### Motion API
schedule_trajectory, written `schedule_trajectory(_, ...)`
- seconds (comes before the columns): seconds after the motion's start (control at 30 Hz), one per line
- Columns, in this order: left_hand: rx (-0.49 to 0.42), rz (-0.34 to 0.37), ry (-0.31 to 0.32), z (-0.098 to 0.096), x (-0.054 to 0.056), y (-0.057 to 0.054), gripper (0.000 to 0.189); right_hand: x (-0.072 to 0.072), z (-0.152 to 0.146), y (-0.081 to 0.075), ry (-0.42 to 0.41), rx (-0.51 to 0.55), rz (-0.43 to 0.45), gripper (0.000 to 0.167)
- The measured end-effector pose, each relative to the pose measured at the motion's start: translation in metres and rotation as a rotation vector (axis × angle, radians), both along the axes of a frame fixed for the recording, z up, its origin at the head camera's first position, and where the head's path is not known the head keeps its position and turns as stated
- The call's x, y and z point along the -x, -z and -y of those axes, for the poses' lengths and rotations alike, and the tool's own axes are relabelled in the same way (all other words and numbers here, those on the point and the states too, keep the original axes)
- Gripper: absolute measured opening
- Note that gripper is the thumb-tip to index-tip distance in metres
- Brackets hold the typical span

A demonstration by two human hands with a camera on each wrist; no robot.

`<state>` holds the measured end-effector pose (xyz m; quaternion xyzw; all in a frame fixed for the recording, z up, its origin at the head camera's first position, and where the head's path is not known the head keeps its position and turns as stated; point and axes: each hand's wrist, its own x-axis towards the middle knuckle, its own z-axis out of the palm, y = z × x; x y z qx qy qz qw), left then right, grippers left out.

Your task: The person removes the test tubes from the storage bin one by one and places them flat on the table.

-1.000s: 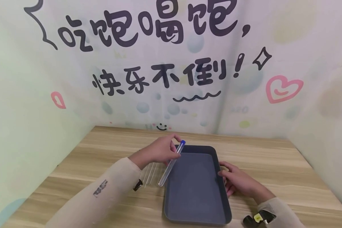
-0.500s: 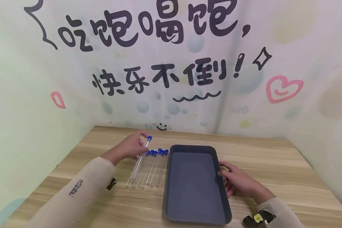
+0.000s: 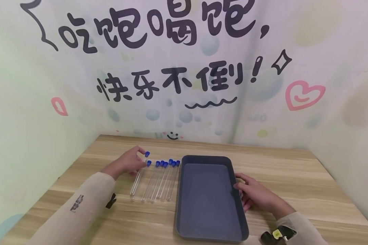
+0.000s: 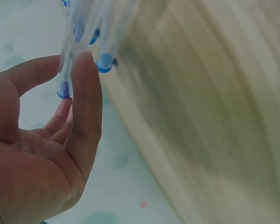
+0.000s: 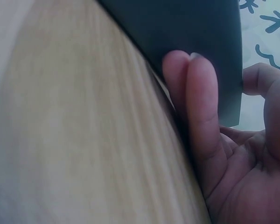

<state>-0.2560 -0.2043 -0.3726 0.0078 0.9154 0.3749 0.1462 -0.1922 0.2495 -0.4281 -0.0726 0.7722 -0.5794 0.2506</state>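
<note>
In the head view my left hand (image 3: 126, 162) pinches a clear test tube (image 3: 135, 185) with a blue cap, slanted at the left end of a row of similar tubes (image 3: 163, 183). The left wrist view shows the tube between thumb and fingers of the left hand (image 4: 51, 140), with other blue-capped tubes close by. My right hand (image 3: 257, 194) grips the right wall of a dark grey tray (image 3: 213, 235), its thumb at the rim. In the right wrist view its fingers (image 5: 203, 107) press the tray's outer wall (image 5: 186, 28).
The row of tubes lies on a wooden table (image 3: 135, 224), just left of the tray. Behind stands a printed cloth backdrop (image 3: 202, 126) with black lettering. A black wrist device (image 3: 286, 233) sits on the right sleeve.
My left hand has moved left with the test tube, from beside the tray's left edge to the row's left end, uncovering the other tubes. The right hand and tray stay in place.
</note>
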Motion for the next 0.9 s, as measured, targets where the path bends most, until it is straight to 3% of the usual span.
schedule_trajectory(0.33, -0.048, 0.076, 0.018, 0.001, -0.006, 0.011, 0.049, -0.001, 0.0, -0.001, 0.005, -0.006, 0.005, 0.066)
schedule_trajectory(0.63, -0.057, 0.09, 0.028, -0.002, -0.01, 0.015, 0.049, -0.003, 0.0, -0.003, -0.003, -0.007, 0.008, 0.067)
schedule_trajectory(0.8, -0.072, 0.075, 0.039, -0.002, -0.011, 0.018, 0.047, -0.003, -0.001, -0.003, -0.008, -0.003, 0.006, 0.066)
schedule_trajectory(0.9, -0.03, 0.032, 0.034, -0.002, -0.012, 0.02, 0.045, -0.003, 0.0, -0.003, -0.01, 0.0, 0.007, 0.066)
